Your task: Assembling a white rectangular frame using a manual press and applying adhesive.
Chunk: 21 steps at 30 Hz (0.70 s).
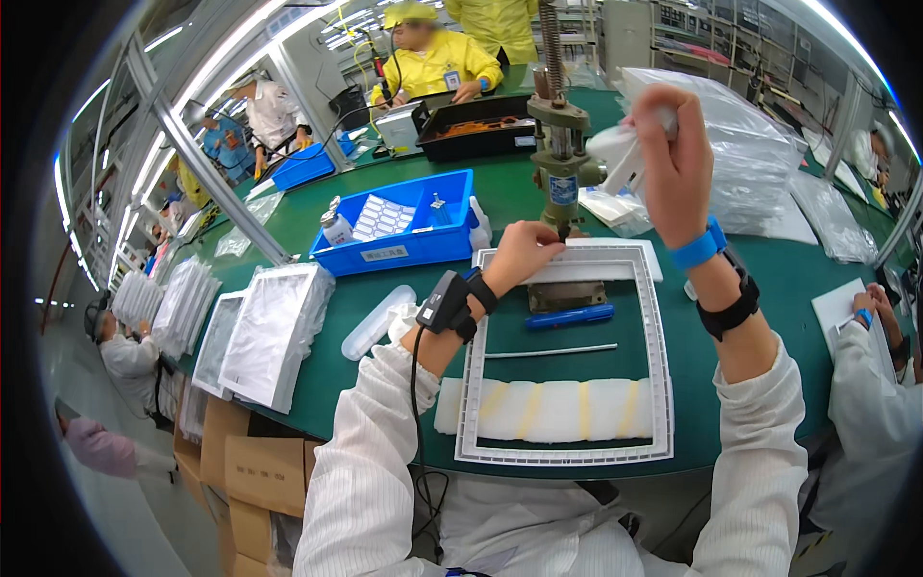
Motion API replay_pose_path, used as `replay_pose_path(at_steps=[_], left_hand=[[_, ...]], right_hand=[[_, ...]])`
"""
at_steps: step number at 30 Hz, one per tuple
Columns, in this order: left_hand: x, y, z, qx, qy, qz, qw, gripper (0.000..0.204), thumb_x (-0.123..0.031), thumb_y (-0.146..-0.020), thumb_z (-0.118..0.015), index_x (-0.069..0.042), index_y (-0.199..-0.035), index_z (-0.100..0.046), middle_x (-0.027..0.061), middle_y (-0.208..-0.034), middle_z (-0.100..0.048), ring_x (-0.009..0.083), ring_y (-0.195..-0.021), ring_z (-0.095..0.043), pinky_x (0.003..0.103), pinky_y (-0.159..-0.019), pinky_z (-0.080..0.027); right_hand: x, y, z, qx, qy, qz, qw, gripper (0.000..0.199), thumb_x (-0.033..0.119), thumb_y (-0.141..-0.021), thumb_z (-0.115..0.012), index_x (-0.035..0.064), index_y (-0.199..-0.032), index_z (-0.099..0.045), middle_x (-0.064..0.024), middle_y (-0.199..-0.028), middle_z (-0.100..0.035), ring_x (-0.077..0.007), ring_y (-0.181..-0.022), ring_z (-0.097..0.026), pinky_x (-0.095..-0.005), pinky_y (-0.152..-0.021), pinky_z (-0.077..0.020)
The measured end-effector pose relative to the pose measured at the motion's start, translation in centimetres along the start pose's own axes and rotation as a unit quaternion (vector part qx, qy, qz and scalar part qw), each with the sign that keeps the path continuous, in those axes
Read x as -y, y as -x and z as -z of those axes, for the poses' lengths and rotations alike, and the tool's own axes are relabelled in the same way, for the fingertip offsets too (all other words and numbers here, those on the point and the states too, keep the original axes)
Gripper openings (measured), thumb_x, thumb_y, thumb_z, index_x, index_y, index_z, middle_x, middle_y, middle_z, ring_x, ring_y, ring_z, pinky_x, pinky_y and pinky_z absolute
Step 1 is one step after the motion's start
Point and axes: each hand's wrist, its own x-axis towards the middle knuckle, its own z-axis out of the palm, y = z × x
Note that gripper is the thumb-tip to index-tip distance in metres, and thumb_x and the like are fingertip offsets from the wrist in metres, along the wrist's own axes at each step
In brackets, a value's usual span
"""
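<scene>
A white rectangular plastic frame lies on the green table in front of me, its far side under a green hand-operated press. My left hand is closed at the frame's far left corner, fingertips pinched on its far edge beside the press tip; anything small between them is hidden. Raised to the right of the press, my right hand wraps round the white-covered press lever. Through the frame's opening show a blue marker pen, a thin white strip and a white foam pad with yellow bands.
A blue parts bin with labels and a small bottle stands left of the press. Further left are bagged white frames; bagged sheets pile up at right. Co-workers sit across and beside the table. A cable hangs from my left wristband.
</scene>
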Motion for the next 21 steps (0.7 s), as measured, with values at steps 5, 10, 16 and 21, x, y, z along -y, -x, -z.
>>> replay_pose_path(at_steps=[5,10,16,21], left_hand=[[0.2,0.3,0.2,0.003,0.004,0.000,1.000,0.027,-0.020,-0.075,-0.075,0.005,-0.086,-0.072,0.0188,-0.080,-0.071,0.0265,-0.072,-0.069,0.034,-0.072,-0.053],[0.0,0.3,0.1,0.013,0.004,0.005,1.000,0.029,-0.022,-0.075,-0.075,0.005,-0.087,-0.072,0.0182,-0.081,-0.071,0.0259,-0.073,-0.069,0.034,-0.072,-0.053],[0.1,0.4,0.8,0.042,0.044,0.025,0.998,0.031,-0.024,-0.080,-0.073,0.005,-0.091,-0.072,0.0164,-0.083,-0.072,0.0211,-0.076,-0.067,0.032,-0.076,-0.051],[0.3,0.5,0.8,0.035,0.031,0.005,0.999,0.031,-0.024,-0.082,-0.072,0.005,-0.093,-0.072,0.0164,-0.084,-0.072,0.0213,-0.076,-0.066,0.032,-0.076,-0.050]], right_hand=[[1.1,3.0,0.9,0.025,-0.038,0.047,0.998,0.008,0.004,-0.091,-0.057,0.0026,-0.098,-0.054,-0.0063,-0.094,-0.057,-0.0133,-0.079,-0.053,-0.0245,-0.074,-0.0442],[1.6,5.0,2.0,0.044,-0.022,0.059,0.997,0.010,0.000,-0.089,-0.056,0.0027,-0.098,-0.053,-0.0102,-0.099,-0.057,-0.0181,-0.085,-0.055,-0.0283,-0.079,-0.0449],[1.5,5.2,2.1,0.049,-0.025,0.062,0.997,0.011,0.000,-0.089,-0.056,0.0029,-0.098,-0.053,-0.0110,-0.100,-0.057,-0.0185,-0.086,-0.056,-0.0292,-0.079,-0.0456],[1.3,4.1,1.9,0.054,-0.038,0.057,0.996,0.009,0.002,-0.090,-0.056,0.0029,-0.098,-0.053,-0.0094,-0.098,-0.057,-0.0168,-0.083,-0.055,-0.0279,-0.075,-0.0458]])
